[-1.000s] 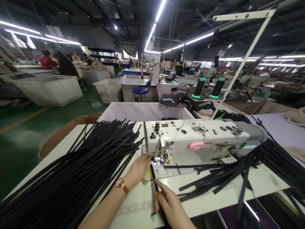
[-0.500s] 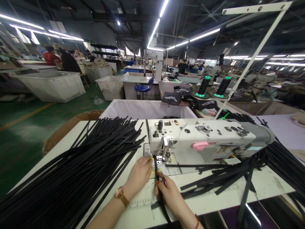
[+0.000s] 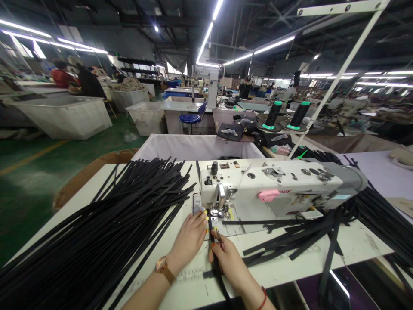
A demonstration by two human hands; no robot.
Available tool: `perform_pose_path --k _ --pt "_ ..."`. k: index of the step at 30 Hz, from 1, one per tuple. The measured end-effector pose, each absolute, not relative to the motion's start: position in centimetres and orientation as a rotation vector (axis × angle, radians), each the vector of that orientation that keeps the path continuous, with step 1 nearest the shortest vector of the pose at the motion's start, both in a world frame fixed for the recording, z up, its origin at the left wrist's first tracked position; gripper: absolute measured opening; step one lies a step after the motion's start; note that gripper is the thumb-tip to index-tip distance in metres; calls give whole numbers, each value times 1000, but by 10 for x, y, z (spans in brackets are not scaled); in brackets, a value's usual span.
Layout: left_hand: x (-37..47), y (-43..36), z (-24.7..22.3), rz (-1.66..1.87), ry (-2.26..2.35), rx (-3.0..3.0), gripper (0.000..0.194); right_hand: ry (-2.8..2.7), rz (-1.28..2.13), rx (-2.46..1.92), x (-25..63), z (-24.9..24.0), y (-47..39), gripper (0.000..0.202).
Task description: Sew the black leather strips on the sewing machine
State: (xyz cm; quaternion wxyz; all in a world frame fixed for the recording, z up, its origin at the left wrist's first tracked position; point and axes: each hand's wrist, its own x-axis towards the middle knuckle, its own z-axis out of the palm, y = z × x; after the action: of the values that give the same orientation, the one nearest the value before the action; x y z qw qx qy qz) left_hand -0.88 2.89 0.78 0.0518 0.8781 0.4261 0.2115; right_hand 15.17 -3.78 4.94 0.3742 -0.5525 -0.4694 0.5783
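Note:
A black strap (image 3: 211,232) runs from under the presser foot of the white sewing machine (image 3: 245,196) toward the front edge of the table. My right hand (image 3: 222,254) is closed around this strap, with small scissors or snips also between its fingers. Beside the needle area, my left hand (image 3: 192,234) lies palm down, fingertips close together at the strap's left edge by the foot. Whether those fingers grip the strap is hard to make out.
A large pile of black straps (image 3: 129,206) covers the table's left side. More straps (image 3: 290,241) lie right of my hands. Behind the machine stand a white-lined bin (image 3: 193,146) and two black thread cones (image 3: 273,115). People sit far left.
The whole view has shifted slightly, so the scene sits a little further left. Both hands keep nearly the same places at the strap and the machine.

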Motion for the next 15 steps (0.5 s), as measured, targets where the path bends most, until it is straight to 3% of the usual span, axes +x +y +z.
perform_pose_path --k 6,15 --pt "-8 27 11 673 1280 2675 37 -1209 1504 -1427 152 52 -39 43" --pt "-7 26 14 657 1288 2706 37 -1185 1500 -1426 153 47 -40 31"
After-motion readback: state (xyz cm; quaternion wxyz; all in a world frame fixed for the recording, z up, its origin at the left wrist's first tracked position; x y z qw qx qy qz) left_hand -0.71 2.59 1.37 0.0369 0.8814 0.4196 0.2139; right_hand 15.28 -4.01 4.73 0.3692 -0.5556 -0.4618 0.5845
